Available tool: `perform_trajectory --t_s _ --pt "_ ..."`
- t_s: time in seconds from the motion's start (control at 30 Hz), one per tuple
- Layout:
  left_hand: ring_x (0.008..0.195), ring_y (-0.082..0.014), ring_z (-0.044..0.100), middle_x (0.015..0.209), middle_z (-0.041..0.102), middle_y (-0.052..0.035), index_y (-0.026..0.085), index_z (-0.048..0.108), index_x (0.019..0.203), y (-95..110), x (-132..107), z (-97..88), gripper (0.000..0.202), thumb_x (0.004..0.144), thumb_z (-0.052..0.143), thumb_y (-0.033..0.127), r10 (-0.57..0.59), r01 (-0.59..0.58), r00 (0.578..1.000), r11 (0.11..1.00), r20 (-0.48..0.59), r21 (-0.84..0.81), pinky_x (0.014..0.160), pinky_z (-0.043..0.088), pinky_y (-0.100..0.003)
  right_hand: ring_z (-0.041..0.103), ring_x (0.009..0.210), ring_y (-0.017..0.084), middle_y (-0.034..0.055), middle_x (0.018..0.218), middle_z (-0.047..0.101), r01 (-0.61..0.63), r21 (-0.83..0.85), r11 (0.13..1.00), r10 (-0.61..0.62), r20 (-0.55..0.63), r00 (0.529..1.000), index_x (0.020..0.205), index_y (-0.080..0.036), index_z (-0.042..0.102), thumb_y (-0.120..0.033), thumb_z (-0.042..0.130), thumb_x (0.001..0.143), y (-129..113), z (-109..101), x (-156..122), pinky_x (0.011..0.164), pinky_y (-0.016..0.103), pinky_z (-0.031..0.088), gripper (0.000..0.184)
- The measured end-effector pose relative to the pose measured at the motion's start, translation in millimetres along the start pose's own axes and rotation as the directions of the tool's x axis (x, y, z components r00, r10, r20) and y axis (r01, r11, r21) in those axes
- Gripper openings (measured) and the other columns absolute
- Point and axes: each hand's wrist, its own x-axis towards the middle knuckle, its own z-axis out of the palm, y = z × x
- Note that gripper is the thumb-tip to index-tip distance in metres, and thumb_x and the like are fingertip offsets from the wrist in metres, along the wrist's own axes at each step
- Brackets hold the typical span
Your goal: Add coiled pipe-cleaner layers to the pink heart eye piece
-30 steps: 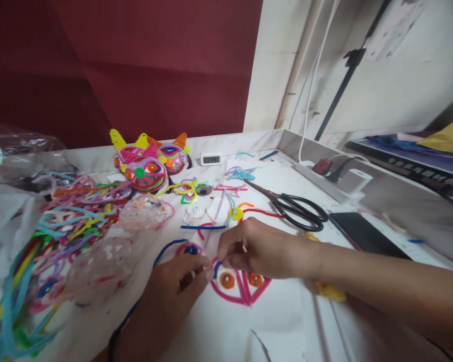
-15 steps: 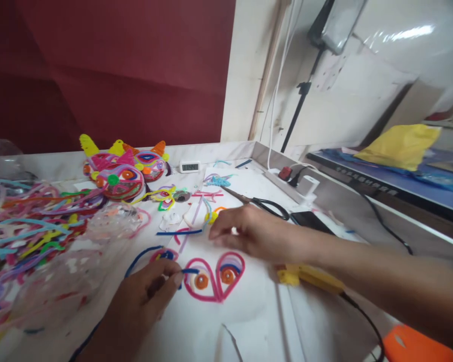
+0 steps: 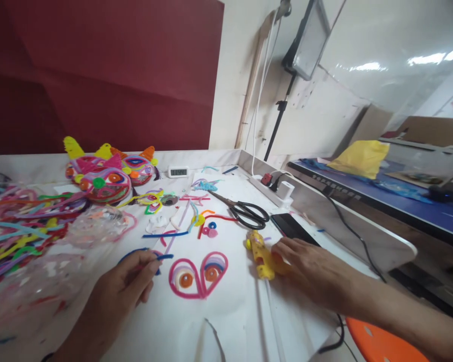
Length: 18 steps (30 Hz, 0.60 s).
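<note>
My left hand [image 3: 126,279] pinches a blue pipe cleaner [image 3: 165,257] just left of a pink heart-shaped pipe-cleaner piece [image 3: 198,274] with two orange eyes, lying on white paper [image 3: 226,311]. My right hand [image 3: 305,264] rests on the rear of a yellow glue gun [image 3: 259,254] to the right of the heart, its fingers curled around the gun's body. Short cut pieces of pipe cleaner [image 3: 207,226] lie beyond the heart.
Black scissors [image 3: 245,211], a black phone [image 3: 292,227] and a power strip [image 3: 275,193] lie at the right. A heap of coloured pipe cleaners [image 3: 18,226] and clear plastic bags fill the left. Finished colourful masks [image 3: 105,173] and a small clock [image 3: 178,172] stand at the back. An orange stool [image 3: 381,344] sits low right.
My right hand left the heart piece and moved right onto the yellow glue gun. My left hand pulled slightly left with the blue pipe cleaner. The view swung right.
</note>
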Motion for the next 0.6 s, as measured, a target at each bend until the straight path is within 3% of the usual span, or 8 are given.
perform_trajectory --t_s 0.13,0.33,0.43,0.53,0.6 --pt "0.043 -0.0097 0.036 0.045 0.046 0.007 0.021 0.058 0.086 4.8 -3.8 1.4 0.044 0.075 0.05 0.063 0.008 -0.008 1.0 1.0 -0.023 -0.016 0.043 0.025 -0.02 0.061 0.073 0.025 0.0111 0.093 0.057 -0.03 0.019 0.999 0.031 -0.041 0.999 0.107 -0.011 0.051 0.004 0.049 0.071 1.1 12.7 -4.1 0.062 0.038 0.05 0.038" --pt "0.04 -0.0089 0.035 0.047 0.048 0.0072 0.021 0.057 0.09 -3.9 -0.8 -1.0 0.044 0.079 0.045 0.061 0.029 -0.029 0.999 0.999 0.034 0.018 0.04 0.024 -0.02 0.059 0.08 0.024 0.012 0.102 0.051 -0.009 0.066 0.998 0.016 -0.12 0.993 0.127 -0.012 0.039 0.005 0.046 0.062 1.3 2.3 -13.8 0.069 0.038 0.05 0.067" --pt "0.04 -0.009 0.035 0.047 0.047 0.0074 0.021 0.057 0.089 -6.2 0.6 -1.1 0.042 0.08 0.044 0.06 0.029 -0.03 0.999 0.999 0.035 0.023 0.04 0.024 -0.02 0.059 0.08 0.022 0.0099 0.104 0.05 0.007 0.189 0.982 0.015 -0.112 0.994 0.126 -0.02 0.044 -0.003 0.046 0.071 0.3 -7.6 -23.5 0.069 0.035 0.051 0.058" --pt "0.039 -0.0092 0.036 0.046 0.048 0.0075 0.021 0.056 0.088 -4.3 -0.6 -0.5 0.038 0.081 0.045 0.057 0.036 -0.037 0.999 0.999 0.034 0.022 0.04 0.025 -0.02 0.059 0.079 0.022 0.0079 0.097 0.054 0.067 0.307 0.95 0.001 -0.216 0.976 0.116 -0.026 0.054 -0.022 0.046 0.085 -5.0 -18.0 -28.7 0.064 0.032 0.051 0.033" --pt "0.04 -0.0094 0.037 0.047 0.048 0.0074 0.02 0.056 0.087 -2.5 -2.1 0.0 0.035 0.083 0.045 0.054 0.045 -0.046 0.998 0.999 0.049 0.017 0.041 0.026 -0.02 0.058 0.082 0.024 0.0076 0.098 0.056 0.071 0.389 0.918 0.044 -0.278 0.959 0.11 -0.032 0.06 -0.032 0.047 0.088 -11.0 -21.7 -29.2 0.061 0.032 0.051 0.026"
